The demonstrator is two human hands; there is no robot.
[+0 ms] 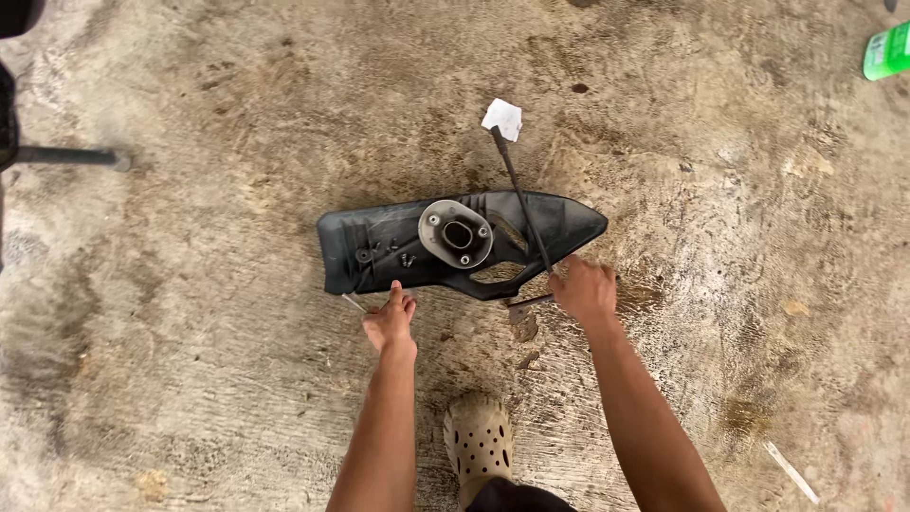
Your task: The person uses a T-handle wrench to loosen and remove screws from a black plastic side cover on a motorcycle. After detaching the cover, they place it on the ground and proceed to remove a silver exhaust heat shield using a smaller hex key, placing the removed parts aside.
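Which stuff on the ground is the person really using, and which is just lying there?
In use:
black plastic cover, by the left hand
metal ring and loose screws on the cover
long black tool, at the right hand

Just lying about:
white paper scrap
green bottle
dark pipe
white stick

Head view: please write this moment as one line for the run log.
left hand: open, at black plastic cover edge | right hand: gripping thin black rod | cover on concrete floor
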